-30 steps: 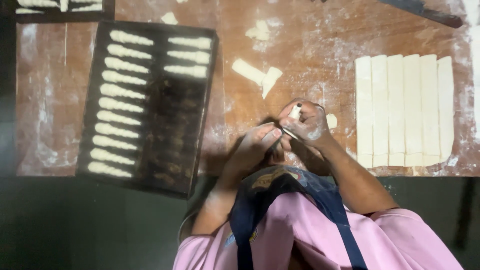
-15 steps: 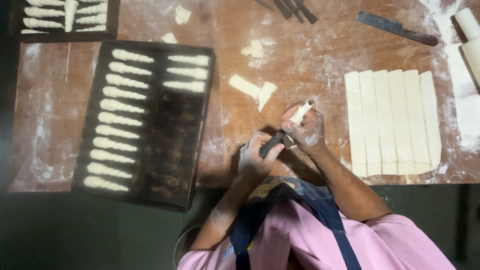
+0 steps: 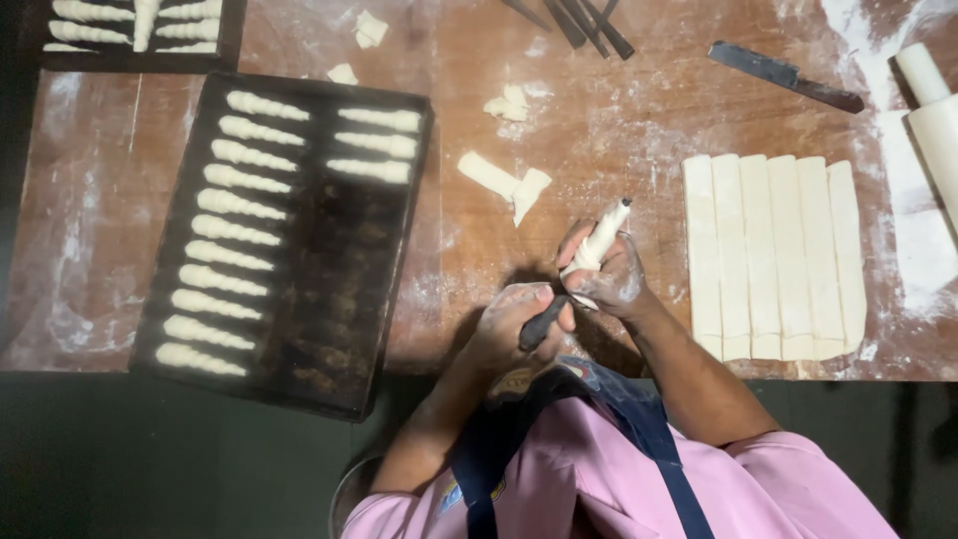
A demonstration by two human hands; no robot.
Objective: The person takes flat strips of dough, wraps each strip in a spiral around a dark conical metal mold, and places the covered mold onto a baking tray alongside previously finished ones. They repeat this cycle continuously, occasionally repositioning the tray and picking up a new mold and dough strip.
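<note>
Left hand (image 3: 519, 324) pinches the dark end of a cone mould (image 3: 544, 321); right hand (image 3: 609, 279) grips its dough-wrapped upper part (image 3: 602, 240), above the tabletop (image 3: 599, 120). Dough strips (image 3: 773, 255) lie right of the hands, baking tray (image 3: 284, 240) left.

A brown wooden surface (image 3: 619, 130) fills the upper part of the view, its boards dusted and smeared with white flour, heaviest toward the right edge; its near edge runs straight across. Below that edge lies a dark, shadowed floor (image 3: 150, 459), detail lost; light falls evenly from above on the wood.
</note>
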